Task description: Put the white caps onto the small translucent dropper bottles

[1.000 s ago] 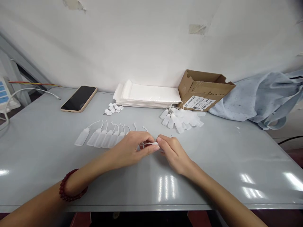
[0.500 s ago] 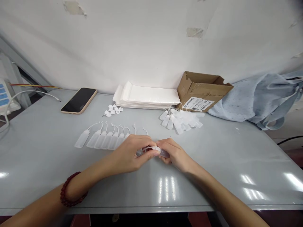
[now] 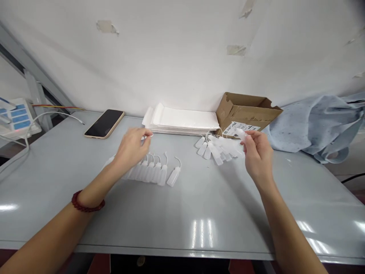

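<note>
- From where I'm standing, a pale wall [image 3: 176,72] is rising behind the tabletop [image 3: 222,213], filling most of the background.
- Torn, yellowish patches [image 3: 236,50] are breaking up its white surface, a few of them showing high up.
- Over on the left, a grey slanting beam [image 3: 17,53] is running down toward the tabletop's far corner, with an upright post [image 3: 37,95] standing beneath it.
- The grey, glossy tabletop is catching the light in bright streaks [image 3: 202,232].
- Under its front edge, dark red surfaces [image 3: 99,264] are peeking out of deep shadow.
</note>
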{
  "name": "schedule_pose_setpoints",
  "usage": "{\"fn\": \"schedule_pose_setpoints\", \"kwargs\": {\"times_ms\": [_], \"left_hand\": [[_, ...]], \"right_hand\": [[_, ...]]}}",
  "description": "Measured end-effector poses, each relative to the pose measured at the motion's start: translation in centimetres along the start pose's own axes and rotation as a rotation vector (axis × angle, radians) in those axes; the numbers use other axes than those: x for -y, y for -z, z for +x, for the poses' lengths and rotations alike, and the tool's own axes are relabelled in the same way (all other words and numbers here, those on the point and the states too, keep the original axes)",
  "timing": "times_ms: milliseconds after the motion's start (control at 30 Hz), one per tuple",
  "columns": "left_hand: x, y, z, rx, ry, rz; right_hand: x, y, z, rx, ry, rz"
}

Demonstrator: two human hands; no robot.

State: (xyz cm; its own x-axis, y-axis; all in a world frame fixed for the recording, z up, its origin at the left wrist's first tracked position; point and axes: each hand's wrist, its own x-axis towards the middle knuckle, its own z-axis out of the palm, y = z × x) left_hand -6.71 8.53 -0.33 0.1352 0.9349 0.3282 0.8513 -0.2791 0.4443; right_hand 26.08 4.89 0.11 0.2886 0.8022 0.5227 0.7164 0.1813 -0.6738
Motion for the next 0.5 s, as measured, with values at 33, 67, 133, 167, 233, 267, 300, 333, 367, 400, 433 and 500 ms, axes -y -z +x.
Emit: {"fn": "schedule_pose_setpoints", "kwargs": {"times_ms": [33,67,133,167,233,267,300,333,367,400,433,500], "left_hand": [[0.9,0.0,0.4,-0.022,-0.008,0.087],[1.7,0.1,0.7,-0.028,-0.011,0.144],[2.9,-0.1,1.1,0.009,-0.033,0.213],[3.2,-0.2,1.2,0.023,-0.039,0.223],[3.5,-0.6,1.3,0.048,-0.054,0.244],[3.4,-0.8,1.2,0.055,-0.064,0.255],[3.4,-1.0,1.2,0.060,-0.075,0.266],[3.3,-1.2,1.2,0.064,-0.087,0.274],[3.2,-1.4,1.2,0.067,-0.097,0.277],[3.2,-1.5,1.1,0.069,-0.103,0.276],[3.1,-1.6,1.1,0.072,-0.106,0.275],[3.1,-1.7,1.0,0.080,-0.108,0.277]], "right_hand": [[-0.5,0.0,0.2,-0.021,0.002,-0.065],[-0.8,0.0,0.4,-0.025,-0.002,-0.123],[-1.2,-0.3,0.4,-0.021,0.003,-0.226],[-1.4,-0.5,0.4,-0.025,0.015,-0.271],[-1.7,-1.0,0.4,-0.056,0.039,-0.322],[-1.9,-1.2,0.5,-0.072,0.047,-0.328],[-2.1,-1.4,0.6,-0.082,0.051,-0.321],[-2.3,-1.6,0.7,-0.081,0.051,-0.301],[-2.5,-1.7,0.8,-0.072,0.048,-0.274],[-2.5,-1.8,0.8,-0.058,0.048,-0.247],[-2.4,-1.8,0.8,-0.053,0.055,-0.228],[-1.7,-1.8,0.5,-0.071,0.107,-0.218]]}}
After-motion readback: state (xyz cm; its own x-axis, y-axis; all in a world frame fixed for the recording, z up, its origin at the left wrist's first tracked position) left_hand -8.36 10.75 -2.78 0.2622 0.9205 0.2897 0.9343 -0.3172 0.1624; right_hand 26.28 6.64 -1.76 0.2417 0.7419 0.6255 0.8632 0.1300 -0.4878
